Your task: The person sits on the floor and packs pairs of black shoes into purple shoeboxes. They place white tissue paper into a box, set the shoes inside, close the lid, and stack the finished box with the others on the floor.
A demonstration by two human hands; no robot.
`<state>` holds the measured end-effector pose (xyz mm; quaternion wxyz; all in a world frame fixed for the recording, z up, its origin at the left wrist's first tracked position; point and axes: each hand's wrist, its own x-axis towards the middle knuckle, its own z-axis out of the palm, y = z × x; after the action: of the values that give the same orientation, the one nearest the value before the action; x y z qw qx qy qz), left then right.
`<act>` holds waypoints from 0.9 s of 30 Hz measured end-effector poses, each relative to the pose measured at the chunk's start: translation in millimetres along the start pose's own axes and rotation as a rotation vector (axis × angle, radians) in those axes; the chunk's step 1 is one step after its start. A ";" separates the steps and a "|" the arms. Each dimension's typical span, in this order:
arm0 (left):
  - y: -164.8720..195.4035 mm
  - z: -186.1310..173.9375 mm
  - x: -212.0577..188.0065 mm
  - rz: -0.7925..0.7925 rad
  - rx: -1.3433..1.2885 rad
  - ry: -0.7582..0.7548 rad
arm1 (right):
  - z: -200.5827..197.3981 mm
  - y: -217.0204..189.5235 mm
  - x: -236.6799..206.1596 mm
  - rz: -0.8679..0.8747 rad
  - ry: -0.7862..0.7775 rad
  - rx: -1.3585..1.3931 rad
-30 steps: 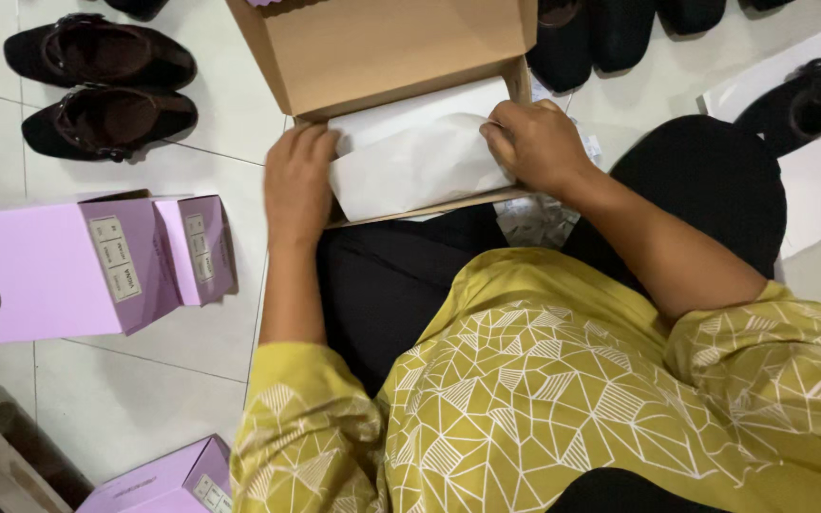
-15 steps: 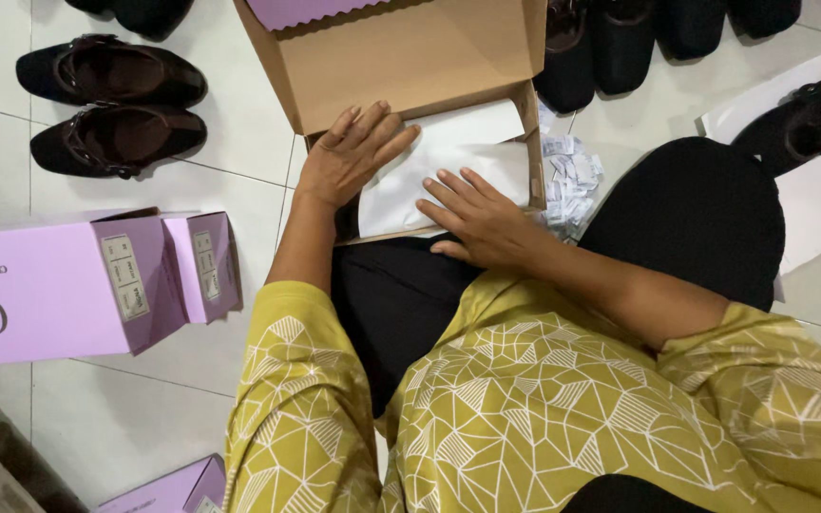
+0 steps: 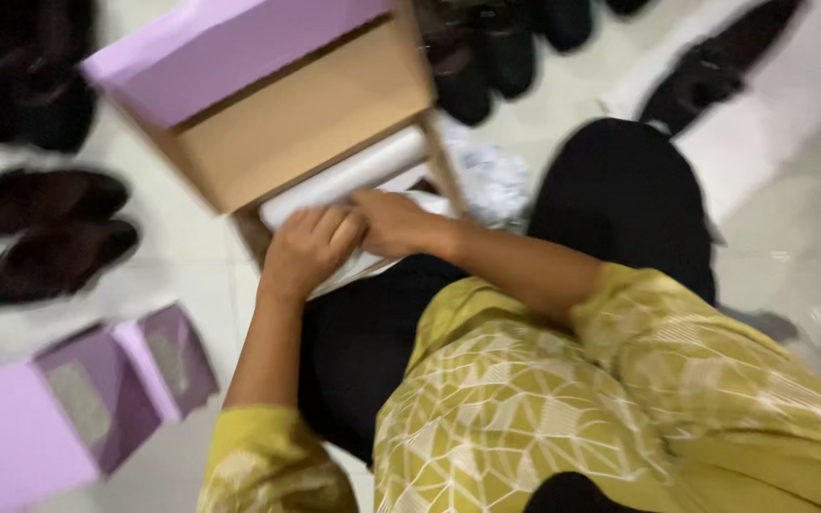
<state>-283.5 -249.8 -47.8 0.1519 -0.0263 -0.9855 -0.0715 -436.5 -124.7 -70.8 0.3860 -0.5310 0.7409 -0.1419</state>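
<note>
1. Near left: closed lilac shoebox (image 3: 68, 418) lies on the tiled floor (image 3: 192, 256); two dark shoes (image 3: 45, 233) sit farther back.
2. Centre: open cardboard shoebox (image 3: 306, 123), lilac lid raised, rests on the person's lap.
3. Left hand (image 3: 308, 249) presses the white wrapping paper (image 3: 344, 176) at the box's near edge, fingers curled together on it.
4. Right hand (image 3: 391, 223) touches the left hand, fingers closed onto the same paper.
</note>
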 end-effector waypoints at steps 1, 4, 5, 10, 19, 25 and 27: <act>10.7 4.5 3.5 -0.037 -0.079 -0.040 | -3.8 2.3 1.3 0.009 -0.004 0.008; 26.9 10.1 10.3 -0.372 -0.163 -0.149 | -18.2 -1.0 -3.3 -0.007 0.052 -0.010; 29.8 9.5 11.1 -0.443 -0.199 -0.159 | -23.3 -4.6 -8.5 -0.020 0.074 -0.022; 26.1 5.2 17.1 -0.510 -0.195 -0.160 | -54.8 2.8 -52.5 -0.333 0.436 0.026; 0.3 15.4 16.8 -0.250 0.267 -0.037 | -152.5 290.8 -200.7 0.600 1.682 0.212; -34.5 9.0 20.8 -0.180 0.529 -0.081 | -135.1 355.3 -202.5 1.118 1.123 0.691; -45.7 1.3 18.0 -0.262 0.535 -0.168 | -140.1 352.4 -196.6 1.100 1.092 0.823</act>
<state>-304.3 -294.2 -49.6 0.0609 0.1362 -0.9734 0.1741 -749.3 163.0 -113.8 0.1519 0.2251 0.8631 -0.4259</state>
